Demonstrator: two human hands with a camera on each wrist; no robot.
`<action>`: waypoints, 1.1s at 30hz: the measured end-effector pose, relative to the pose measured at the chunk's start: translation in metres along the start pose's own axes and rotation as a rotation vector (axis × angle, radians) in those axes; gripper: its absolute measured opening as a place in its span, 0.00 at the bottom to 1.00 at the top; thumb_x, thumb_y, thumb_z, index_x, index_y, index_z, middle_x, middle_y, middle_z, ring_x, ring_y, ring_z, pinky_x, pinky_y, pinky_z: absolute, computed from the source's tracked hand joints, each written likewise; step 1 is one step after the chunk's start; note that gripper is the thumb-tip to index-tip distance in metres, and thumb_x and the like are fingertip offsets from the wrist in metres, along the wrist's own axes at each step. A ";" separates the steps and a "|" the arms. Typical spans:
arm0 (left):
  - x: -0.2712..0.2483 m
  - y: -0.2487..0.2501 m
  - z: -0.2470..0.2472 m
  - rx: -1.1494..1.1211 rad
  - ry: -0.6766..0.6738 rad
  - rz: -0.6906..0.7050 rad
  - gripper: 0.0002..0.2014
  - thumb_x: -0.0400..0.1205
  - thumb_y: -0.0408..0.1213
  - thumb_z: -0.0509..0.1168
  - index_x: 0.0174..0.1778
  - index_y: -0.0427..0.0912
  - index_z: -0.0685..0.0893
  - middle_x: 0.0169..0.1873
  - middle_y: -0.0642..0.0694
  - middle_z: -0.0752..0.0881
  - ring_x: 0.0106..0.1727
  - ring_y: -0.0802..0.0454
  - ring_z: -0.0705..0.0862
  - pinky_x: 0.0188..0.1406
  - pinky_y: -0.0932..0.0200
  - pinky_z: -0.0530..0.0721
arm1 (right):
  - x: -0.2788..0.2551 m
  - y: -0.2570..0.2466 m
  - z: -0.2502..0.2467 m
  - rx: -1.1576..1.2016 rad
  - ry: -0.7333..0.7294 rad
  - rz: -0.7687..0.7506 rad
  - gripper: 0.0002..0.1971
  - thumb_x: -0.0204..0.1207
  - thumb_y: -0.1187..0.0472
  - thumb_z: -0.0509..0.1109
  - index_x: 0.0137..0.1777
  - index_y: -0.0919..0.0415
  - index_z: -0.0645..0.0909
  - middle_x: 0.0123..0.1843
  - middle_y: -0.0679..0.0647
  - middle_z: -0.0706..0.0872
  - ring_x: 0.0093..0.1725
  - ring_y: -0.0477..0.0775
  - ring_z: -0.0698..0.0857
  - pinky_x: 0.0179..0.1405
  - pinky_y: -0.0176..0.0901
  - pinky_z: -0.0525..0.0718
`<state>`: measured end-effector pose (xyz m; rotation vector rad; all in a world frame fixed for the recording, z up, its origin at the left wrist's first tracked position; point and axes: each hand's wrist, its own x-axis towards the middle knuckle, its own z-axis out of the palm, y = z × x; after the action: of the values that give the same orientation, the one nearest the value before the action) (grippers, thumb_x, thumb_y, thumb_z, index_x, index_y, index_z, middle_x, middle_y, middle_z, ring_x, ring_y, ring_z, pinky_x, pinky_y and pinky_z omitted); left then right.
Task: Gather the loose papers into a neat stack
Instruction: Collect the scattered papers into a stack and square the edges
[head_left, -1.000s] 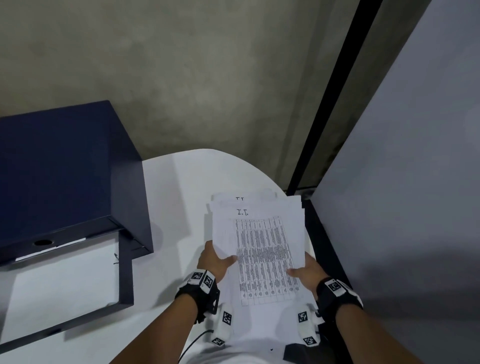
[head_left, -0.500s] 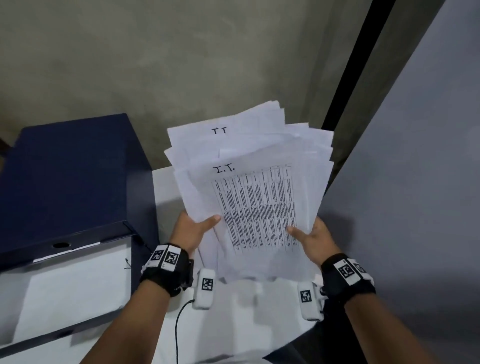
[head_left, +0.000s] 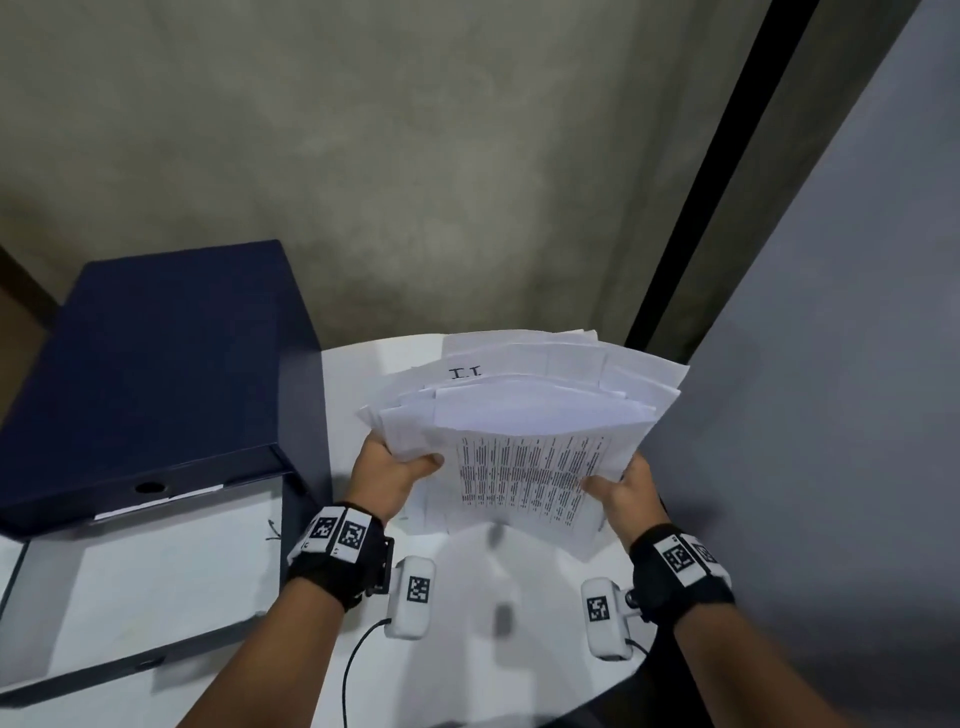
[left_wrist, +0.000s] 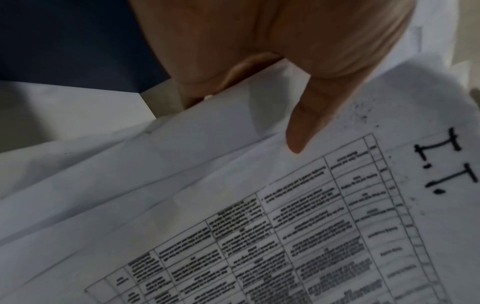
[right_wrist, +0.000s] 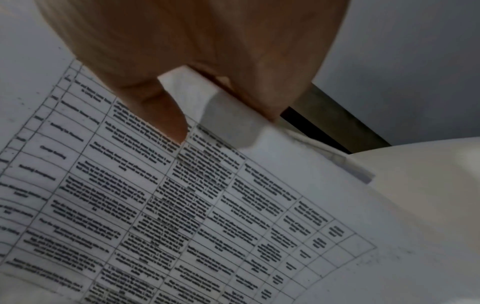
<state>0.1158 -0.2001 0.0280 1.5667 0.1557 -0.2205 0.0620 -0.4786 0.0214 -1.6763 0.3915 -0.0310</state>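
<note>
A loose, fanned bundle of white papers (head_left: 524, 415) stands tilted over the white table (head_left: 467, 597), its top sheets bending away from me. The front sheet carries a printed table (head_left: 524, 478); a sheet behind reads "I.T." My left hand (head_left: 395, 473) grips the bundle's left edge, thumb in front. My right hand (head_left: 623, 493) grips the right edge the same way. In the left wrist view my left hand (left_wrist: 259, 72) has its thumb on the papers (left_wrist: 233, 205). In the right wrist view my right hand (right_wrist: 202, 82) has its thumb on the printed papers (right_wrist: 182, 205).
A dark blue box file (head_left: 156, 374) lies on the table's left side, over another binder with a white front (head_left: 140, 587). A grey partition (head_left: 831, 415) stands close on the right. A concrete wall (head_left: 415, 182) is behind.
The bundle was lifted off the table, raised high, and has now come down towards the table, with its top edges curling away from me. Both hands kept their hold.
</note>
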 end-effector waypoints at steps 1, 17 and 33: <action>0.000 0.000 -0.001 -0.004 -0.001 0.000 0.23 0.66 0.21 0.75 0.58 0.29 0.82 0.54 0.31 0.89 0.57 0.35 0.87 0.62 0.38 0.84 | 0.000 0.001 -0.001 0.022 0.009 -0.006 0.27 0.65 0.76 0.71 0.66 0.66 0.76 0.59 0.62 0.89 0.60 0.60 0.88 0.67 0.66 0.81; 0.000 0.003 0.012 0.085 0.042 0.018 0.28 0.70 0.52 0.78 0.59 0.36 0.84 0.51 0.46 0.91 0.53 0.50 0.89 0.63 0.46 0.84 | 0.002 -0.006 0.015 -0.045 0.059 -0.104 0.21 0.79 0.68 0.69 0.71 0.58 0.74 0.66 0.51 0.86 0.68 0.51 0.83 0.74 0.59 0.77; -0.008 0.025 0.011 -0.145 -0.057 0.220 0.32 0.52 0.18 0.54 0.52 0.45 0.74 0.45 0.48 0.83 0.44 0.56 0.83 0.33 0.64 0.81 | -0.002 -0.014 0.013 0.203 0.084 -0.170 0.38 0.55 0.76 0.63 0.72 0.68 0.67 0.57 0.62 0.84 0.57 0.55 0.86 0.60 0.58 0.85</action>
<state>0.1139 -0.2112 0.0540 1.4194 -0.0449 -0.0789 0.0662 -0.4647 0.0338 -1.5064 0.2973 -0.2595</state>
